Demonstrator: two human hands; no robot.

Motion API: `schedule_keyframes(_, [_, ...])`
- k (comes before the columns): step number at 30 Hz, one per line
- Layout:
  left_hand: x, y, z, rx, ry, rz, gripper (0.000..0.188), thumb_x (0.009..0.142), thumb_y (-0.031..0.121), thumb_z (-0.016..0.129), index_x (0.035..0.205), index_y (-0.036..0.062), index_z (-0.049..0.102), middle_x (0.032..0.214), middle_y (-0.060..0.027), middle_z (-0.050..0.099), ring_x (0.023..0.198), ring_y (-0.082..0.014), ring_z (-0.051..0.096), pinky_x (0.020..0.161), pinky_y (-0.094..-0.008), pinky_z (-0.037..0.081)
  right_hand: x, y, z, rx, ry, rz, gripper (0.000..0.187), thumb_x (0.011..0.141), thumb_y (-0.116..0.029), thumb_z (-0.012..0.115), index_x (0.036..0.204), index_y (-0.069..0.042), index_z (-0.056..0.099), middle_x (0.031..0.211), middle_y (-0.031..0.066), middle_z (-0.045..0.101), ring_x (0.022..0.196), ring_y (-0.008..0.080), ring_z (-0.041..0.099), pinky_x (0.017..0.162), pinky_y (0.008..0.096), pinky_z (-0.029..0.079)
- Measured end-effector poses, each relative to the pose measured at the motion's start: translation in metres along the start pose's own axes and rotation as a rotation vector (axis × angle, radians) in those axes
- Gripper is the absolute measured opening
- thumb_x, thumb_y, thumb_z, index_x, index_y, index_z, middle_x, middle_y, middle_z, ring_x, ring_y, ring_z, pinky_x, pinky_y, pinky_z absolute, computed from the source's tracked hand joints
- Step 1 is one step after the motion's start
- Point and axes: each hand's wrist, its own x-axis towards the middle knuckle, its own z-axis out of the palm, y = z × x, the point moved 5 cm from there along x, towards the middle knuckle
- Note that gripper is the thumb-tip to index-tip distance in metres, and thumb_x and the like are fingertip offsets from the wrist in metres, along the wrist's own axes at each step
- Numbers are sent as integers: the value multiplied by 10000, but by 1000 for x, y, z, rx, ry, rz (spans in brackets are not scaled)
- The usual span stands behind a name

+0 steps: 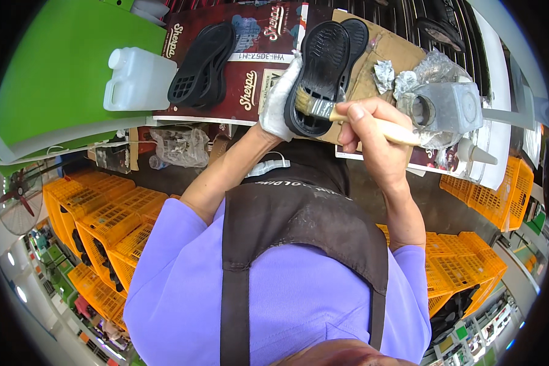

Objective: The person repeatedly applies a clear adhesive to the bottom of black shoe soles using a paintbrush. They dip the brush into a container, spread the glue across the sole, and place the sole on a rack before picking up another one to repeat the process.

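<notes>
My left hand (280, 108), in a white glove, grips a black shoe sole (325, 55) by its left edge near the heel end. The sole's upper side faces me, with a grid of holes toward the near end. In my bare right hand (375, 131) is a paintbrush (317, 107) with a pale wooden handle; its bristles touch the sole near the grid. Whitish wet-looking streaks show on the sole around them. Another black sole (358, 39) lies partly hidden behind the held one. Further left, more black soles (202, 64) lie overlapping on dark red printed cardboard (250, 85).
A white plastic jug (140, 79) stands left beside a green surface (55, 73). At right sit a translucent square container (454, 107) with a round opening, crumpled clear plastic (439, 66) and a nozzle (479, 152). Orange crates (97, 207) stand on both sides behind me.
</notes>
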Motion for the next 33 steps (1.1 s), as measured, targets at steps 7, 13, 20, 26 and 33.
schedule_keyframes(7, [5, 2, -8, 50, 34, -11, 389, 975, 282, 323, 1272, 52, 423, 1178, -54, 532, 1013, -131, 544, 866, -267, 458, 0, -13, 6, -33, -98, 37, 184, 869, -111, 554, 847, 49, 642, 616, 49, 603, 489, 50, 528, 442, 168, 432])
schedule_keyframes(13, [-5, -3, 5, -448, -118, -247, 413, 960, 333, 343, 1218, 41, 479, 1170, -121, 556, 1008, -226, 576, 875, -347, 484, 5, -22, 7, -82, -190, 114, 193, 855, -135, 562, 820, 31, 655, 577, 41, 592, 464, 54, 523, 428, 174, 427])
schedule_keyframes(20, [-21, -8, 16, -423, -132, -537, 342, 952, 255, 365, 1144, 13, 512, 1060, -150, 598, 900, -211, 614, 780, -327, 530, 12, -29, 9, -148, -388, 128, 181, 841, -139, 586, 847, 21, 670, 613, 51, 605, 484, 60, 543, 423, 181, 428])
schedule_keyframes(26, [-24, -21, 0, -252, -249, -746, 301, 951, 166, 356, 1148, -19, 488, 996, -132, 607, 874, -174, 616, 744, -271, 535, 19, -23, 11, -96, -556, 131, 170, 823, -147, 625, 857, 12, 676, 654, 52, 622, 540, 62, 567, 441, 184, 443])
schedule_keyframes(33, [-16, -19, -11, 406, -453, -542, 270, 918, 140, 415, 1077, -47, 528, 911, -129, 631, 758, -157, 635, 647, -272, 547, 34, -14, 11, -156, -796, 105, 158, 798, -134, 662, 868, 5, 682, 714, 70, 652, 563, 85, 577, 487, 207, 469])
